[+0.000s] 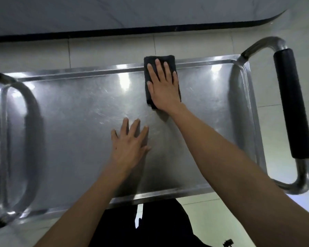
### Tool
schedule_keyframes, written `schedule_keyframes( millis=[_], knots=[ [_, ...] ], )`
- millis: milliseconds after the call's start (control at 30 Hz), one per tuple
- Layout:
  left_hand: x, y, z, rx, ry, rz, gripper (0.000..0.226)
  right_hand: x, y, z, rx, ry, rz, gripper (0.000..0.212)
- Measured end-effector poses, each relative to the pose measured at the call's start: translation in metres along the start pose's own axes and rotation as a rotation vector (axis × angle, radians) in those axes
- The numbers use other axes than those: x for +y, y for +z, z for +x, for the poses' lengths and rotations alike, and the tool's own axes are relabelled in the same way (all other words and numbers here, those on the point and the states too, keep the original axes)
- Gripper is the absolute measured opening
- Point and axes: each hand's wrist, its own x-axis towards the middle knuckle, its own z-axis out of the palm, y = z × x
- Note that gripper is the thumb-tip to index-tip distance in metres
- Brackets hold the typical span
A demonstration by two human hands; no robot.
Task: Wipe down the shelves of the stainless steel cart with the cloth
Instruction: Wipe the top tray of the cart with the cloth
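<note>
The stainless steel cart's top shelf (75, 111) fills the middle of the head view, seen from above. A folded black cloth (151, 59) lies at the shelf's far rim, overlapping the raised edge. My right hand (163, 86) presses flat on the cloth with straight fingers pointing away from me. My left hand (129, 143) rests flat on the bare steel nearer to me, fingers spread, holding nothing. The lower shelves are hidden under the top one.
A tubular handle with a black foam grip (291, 102) sticks out at the cart's right end, and a plain steel loop handle (28, 139) at the left. Pale floor tiles (111, 50) surround the cart. A dark-edged grey surface (132, 13) runs beyond it.
</note>
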Motion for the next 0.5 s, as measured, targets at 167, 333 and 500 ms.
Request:
schedule_keyframes(
  millis=[167,333,500],
  knots=[
    [-0.01,-0.001,-0.007,0.064,-0.04,-0.007,0.07,-0.01,-0.004,0.029,0.014,-0.007,0.011,0.06],
    [-0.038,0.0,-0.023,0.052,-0.1,-0.043,0.067,-0.018,0.0,0.008,0.005,0.009,0.008,0.061],
    [-0.044,-0.006,-0.024,-0.052,-0.032,-0.033,0.076,-0.031,0.015,-0.054,-0.008,0.027,0.003,0.061]
  ],
)
